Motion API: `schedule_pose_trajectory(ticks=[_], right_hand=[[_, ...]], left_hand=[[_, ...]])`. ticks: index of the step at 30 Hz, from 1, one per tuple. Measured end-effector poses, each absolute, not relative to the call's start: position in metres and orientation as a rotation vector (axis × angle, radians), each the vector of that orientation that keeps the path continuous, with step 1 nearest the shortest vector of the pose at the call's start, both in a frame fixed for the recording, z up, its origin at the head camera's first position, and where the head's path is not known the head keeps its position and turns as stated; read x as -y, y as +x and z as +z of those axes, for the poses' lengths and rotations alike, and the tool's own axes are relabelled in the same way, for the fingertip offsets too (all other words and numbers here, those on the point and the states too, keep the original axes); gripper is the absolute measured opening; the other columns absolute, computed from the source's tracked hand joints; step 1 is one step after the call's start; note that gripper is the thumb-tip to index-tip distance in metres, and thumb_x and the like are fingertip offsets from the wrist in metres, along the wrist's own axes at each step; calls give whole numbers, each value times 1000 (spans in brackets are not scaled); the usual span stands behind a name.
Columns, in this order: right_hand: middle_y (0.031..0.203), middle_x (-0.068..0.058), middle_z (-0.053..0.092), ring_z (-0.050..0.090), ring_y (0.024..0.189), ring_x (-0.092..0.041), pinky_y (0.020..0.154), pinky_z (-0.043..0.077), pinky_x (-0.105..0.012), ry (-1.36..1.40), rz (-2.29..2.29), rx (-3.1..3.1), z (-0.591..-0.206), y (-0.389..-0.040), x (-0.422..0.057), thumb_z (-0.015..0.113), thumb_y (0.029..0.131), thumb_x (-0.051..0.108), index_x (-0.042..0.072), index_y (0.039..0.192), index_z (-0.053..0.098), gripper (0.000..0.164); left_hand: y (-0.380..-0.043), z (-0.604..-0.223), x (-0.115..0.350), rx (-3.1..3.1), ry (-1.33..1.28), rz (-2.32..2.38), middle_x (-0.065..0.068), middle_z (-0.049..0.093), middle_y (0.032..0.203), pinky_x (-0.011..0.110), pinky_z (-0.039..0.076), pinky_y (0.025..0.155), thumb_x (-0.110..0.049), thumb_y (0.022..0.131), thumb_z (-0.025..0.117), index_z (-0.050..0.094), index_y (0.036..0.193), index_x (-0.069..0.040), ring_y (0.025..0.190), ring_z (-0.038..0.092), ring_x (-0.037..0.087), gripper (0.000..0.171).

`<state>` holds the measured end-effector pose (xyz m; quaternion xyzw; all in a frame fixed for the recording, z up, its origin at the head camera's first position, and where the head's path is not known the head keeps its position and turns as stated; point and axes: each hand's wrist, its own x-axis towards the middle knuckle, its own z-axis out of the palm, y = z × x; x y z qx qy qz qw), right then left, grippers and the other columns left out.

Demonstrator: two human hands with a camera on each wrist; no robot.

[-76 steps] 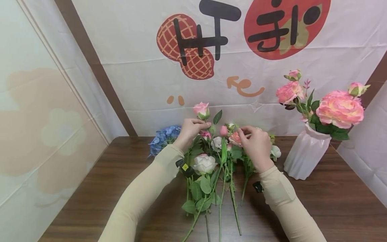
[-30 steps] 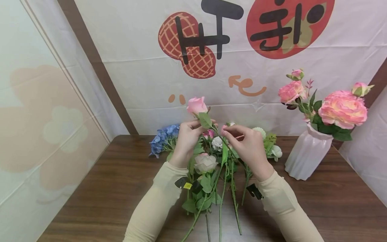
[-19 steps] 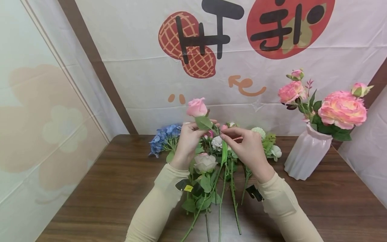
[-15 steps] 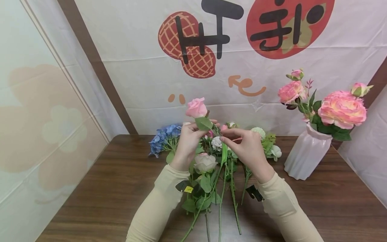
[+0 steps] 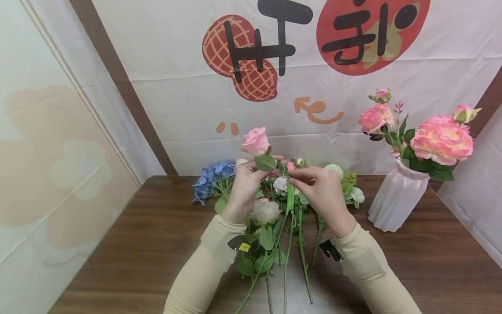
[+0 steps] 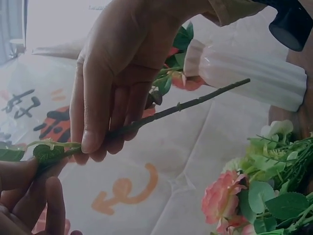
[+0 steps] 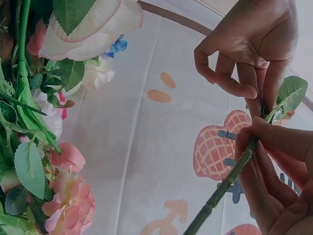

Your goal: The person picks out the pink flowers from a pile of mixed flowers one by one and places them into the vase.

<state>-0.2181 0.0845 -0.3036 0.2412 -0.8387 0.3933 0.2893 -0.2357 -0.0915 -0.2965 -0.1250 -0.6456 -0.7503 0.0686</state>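
Note:
A pink artificial rose (image 5: 255, 141) is held up above the table, tilted, with its bloom toward the upper left. My left hand (image 5: 244, 187) pinches its stem just under the bloom, by a green leaf (image 5: 265, 162). My right hand (image 5: 323, 192) pinches the same stem lower down, close to the left fingertips. The left wrist view shows the bare stem (image 6: 195, 100) running out past the right hand's fingers (image 6: 95, 112). Seen from the right wrist, the stem (image 7: 220, 191) passes between right thumb and fingers, while the bloom is mostly hidden there.
Loose artificial flowers lie below the hands: a cream rose (image 5: 266, 211), a blue hydrangea (image 5: 213, 179), a white flower (image 5: 357, 197), and several long stems toward the front. A white vase (image 5: 398, 198) of pink peonies (image 5: 442, 140) stands right. A printed cloth (image 5: 176, 104) hangs behind the table (image 5: 129, 244).
Since the earliest frame, my right hand has moved left onto the rose's stem and now pinches it. The rose has come closer and tilted left. Over the last half second the hands barely move.

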Motion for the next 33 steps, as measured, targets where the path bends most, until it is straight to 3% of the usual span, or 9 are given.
schedule_pose_trajectory(ticks=[3, 5, 10, 17, 19, 25, 33], right_hand=[[86, -7, 74, 70, 68, -15, 60, 56, -31, 634, 1037, 2230, -302, -218, -85, 77, 78, 14, 10, 94, 77, 16], [85, -7, 74, 70, 67, -15, 60, 56, -31, 626, 1033, 2229, -300, -218, -85, 77, 78, 13, 9, 93, 77, 16], [85, -8, 74, 71, 69, -15, 62, 57, -30, 624, 1061, 2231, -299, -217, -86, 77, 78, 11, 9, 93, 77, 15], [85, -7, 75, 71, 68, -14, 60, 56, -30, 602, 1032, 2222, -297, -216, -88, 77, 78, 13, 11, 94, 77, 16], [85, -7, 75, 71, 68, -14, 61, 56, -31, 604, 1022, 2218, -297, -216, -88, 77, 78, 13, 11, 95, 77, 17], [83, -5, 75, 71, 68, -14, 56, 54, -28, 569, 971, 2190, -292, -217, -99, 78, 77, 14, 13, 92, 78, 16], [81, -5, 75, 71, 68, -18, 61, 53, -29, 537, 853, 2141, -279, -224, -130, 79, 76, 12, 11, 89, 78, 13]], left_hand=[[-237, -296, 90, 1952, -389, -2243, 2, 72, 105, 30, 47, 82, -13, 90, 63, 71, 105, 0, 89, 62, 12, 21], [-237, -296, 90, 1955, -399, -2233, 1, 73, 103, 30, 47, 81, -13, 90, 64, 72, 104, -2, 89, 63, 12, 20], [-236, -296, 89, 1991, -436, -2214, 2, 72, 106, 33, 43, 84, -17, 91, 64, 72, 103, -4, 106, 60, 12, 20], [-234, -295, 91, 2038, -485, -2195, 3, 71, 110, 35, 44, 85, -21, 90, 63, 71, 112, -11, 104, 61, 16, 25], [-235, -294, 92, 2053, -485, -2194, 3, 70, 114, 34, 44, 87, -19, 91, 62, 69, 114, -10, 110, 59, 12, 25], [-237, -298, 109, 2086, -369, -2110, 9, 67, 115, 33, 44, 92, -9, 93, 58, 65, 119, -7, 105, 59, 15, 27], [-238, -311, 139, 2128, -325, -2028, 7, 65, 119, 37, 42, 97, -19, 95, 57, 66, 117, -7, 113, 56, 16, 26]])
